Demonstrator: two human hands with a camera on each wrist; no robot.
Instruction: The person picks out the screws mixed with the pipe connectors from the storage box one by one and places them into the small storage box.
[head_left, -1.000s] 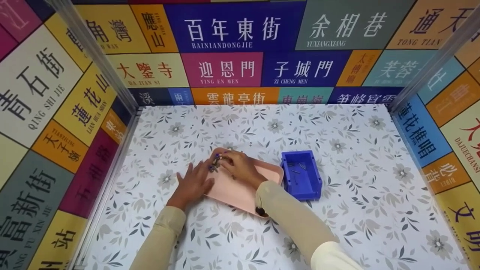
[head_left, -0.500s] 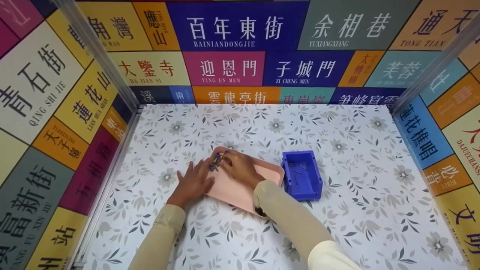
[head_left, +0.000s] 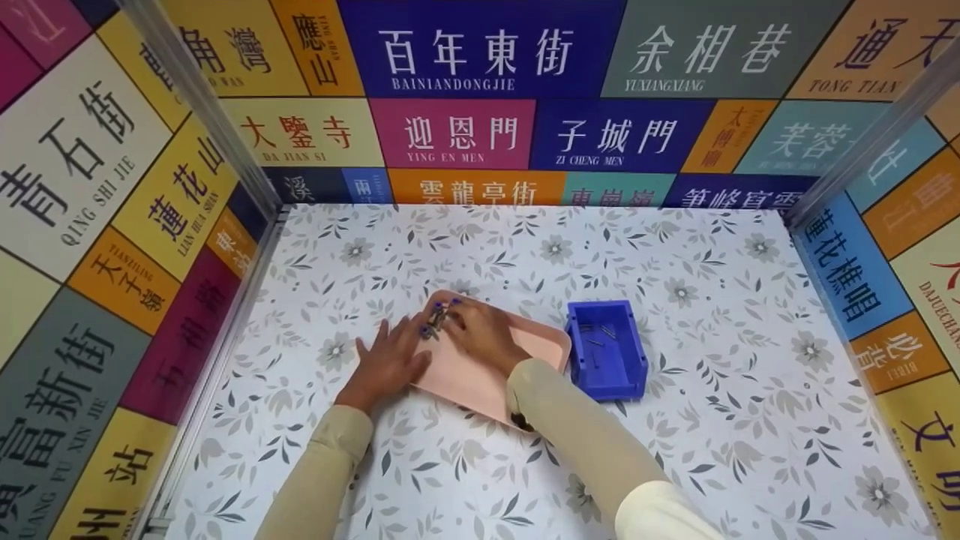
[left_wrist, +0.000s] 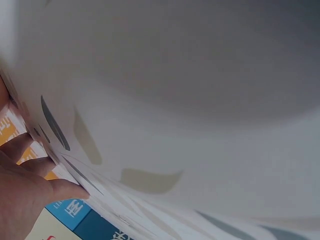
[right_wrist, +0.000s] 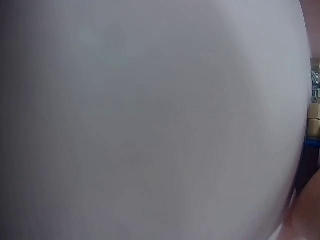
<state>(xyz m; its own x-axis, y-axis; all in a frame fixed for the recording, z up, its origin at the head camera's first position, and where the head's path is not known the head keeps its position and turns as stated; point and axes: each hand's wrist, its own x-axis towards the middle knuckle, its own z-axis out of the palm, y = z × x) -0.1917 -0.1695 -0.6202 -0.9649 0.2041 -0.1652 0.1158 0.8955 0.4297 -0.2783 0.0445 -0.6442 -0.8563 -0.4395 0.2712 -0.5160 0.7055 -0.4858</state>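
In the head view a pink tray (head_left: 480, 382) lies on the patterned table. At its far left corner is a small heap of metal pieces (head_left: 433, 328), like screws, some with blue ends. My right hand (head_left: 480, 330) reaches over the tray with bent fingers at the right side of this heap; whether a piece is between the fingertips is hidden. My left hand (head_left: 386, 364) rests at the tray's left edge with its fingers spread. In the left wrist view the left hand (left_wrist: 25, 195) shows extended fingers. The right wrist view shows mostly a blurred pale surface.
Just right of the tray stands a blue bin (head_left: 636, 360) with several thin metal pins (head_left: 598, 334) inside. Panels with printed street names (head_left: 450, 135) wall the table (head_left: 712, 450) at the back and both sides.
My right hand's fingers have drawn back slightly to the right, so more of the heap shows. My left hand, the tray and the blue bin keep their places.
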